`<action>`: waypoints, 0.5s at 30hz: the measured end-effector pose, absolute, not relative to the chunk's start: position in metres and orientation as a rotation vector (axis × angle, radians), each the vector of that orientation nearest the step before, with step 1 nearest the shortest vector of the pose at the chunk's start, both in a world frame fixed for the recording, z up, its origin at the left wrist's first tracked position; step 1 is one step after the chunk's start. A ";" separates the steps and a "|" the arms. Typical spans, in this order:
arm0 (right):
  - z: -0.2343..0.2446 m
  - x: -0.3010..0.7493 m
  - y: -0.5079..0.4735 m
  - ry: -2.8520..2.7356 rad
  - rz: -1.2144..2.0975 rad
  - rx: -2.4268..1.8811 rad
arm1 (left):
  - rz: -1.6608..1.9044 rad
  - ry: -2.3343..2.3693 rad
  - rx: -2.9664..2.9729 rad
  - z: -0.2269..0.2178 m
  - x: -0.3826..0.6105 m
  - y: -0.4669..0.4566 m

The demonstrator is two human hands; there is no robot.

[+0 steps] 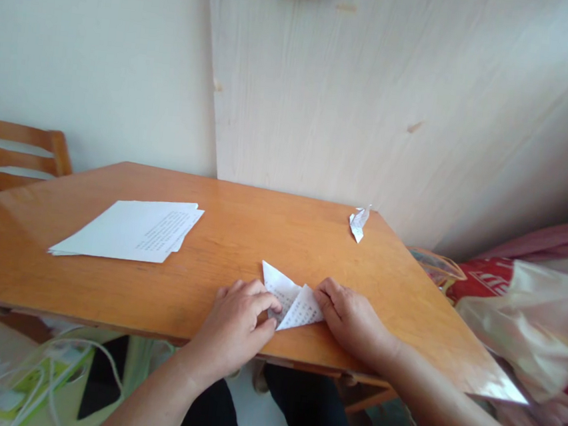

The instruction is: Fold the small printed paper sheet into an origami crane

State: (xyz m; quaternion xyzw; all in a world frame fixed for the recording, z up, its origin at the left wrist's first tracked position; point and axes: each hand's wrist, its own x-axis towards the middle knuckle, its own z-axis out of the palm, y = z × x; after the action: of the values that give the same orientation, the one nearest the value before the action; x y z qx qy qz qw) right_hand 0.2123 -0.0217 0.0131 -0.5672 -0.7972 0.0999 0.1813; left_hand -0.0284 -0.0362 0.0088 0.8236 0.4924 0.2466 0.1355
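A folded sheet of printed paper (299, 308) lies on the wooden table near its front edge, with pointed corners and a crease down its middle. My left hand (244, 316) rests on its left part, thumb and fingertips pressing near the fold. On the other side, my right hand (349, 313) pinches the paper's right edge, its fingers curled and pressed together. Parts of the paper are covered by both hands.
To the left lies a stack of printed sheets (132, 228). A small folded paper piece (359, 223) sits at the table's (242, 226) back right corner. A wooden chair (19, 150) stands at the far left; bags (530, 310) are on the right. A wall borders the back.
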 end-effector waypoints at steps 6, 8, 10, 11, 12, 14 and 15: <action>0.016 0.207 -0.020 -2.297 0.171 -1.702 | 0.682 1.424 2.391 0.010 -0.030 -0.038; 0.016 0.206 -0.020 -2.305 0.132 -1.711 | 0.682 1.414 2.387 0.011 -0.030 -0.038; 0.016 0.206 -0.020 -2.314 0.112 -1.710 | 0.688 1.417 2.375 0.013 -0.029 -0.039; 0.015 0.206 -0.020 -2.319 0.111 -1.709 | 0.691 1.428 2.367 0.013 -0.028 -0.039; 0.014 0.206 -0.020 -2.322 0.114 -1.706 | 0.695 1.447 2.358 0.013 -0.027 -0.040; 0.013 0.206 -0.020 -2.318 0.116 -1.707 | 0.695 1.489 2.345 0.013 -0.025 -0.040; 0.012 0.206 -0.019 -2.315 0.114 -1.709 | 0.693 1.508 2.342 0.013 -0.024 -0.040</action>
State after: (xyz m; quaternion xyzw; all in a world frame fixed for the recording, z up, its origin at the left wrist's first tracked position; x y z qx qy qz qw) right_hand 0.2058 -0.0195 0.0124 -0.5885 -0.7969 0.0393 0.1306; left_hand -0.0237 -0.0397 0.0129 0.8084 0.5206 0.2392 0.1350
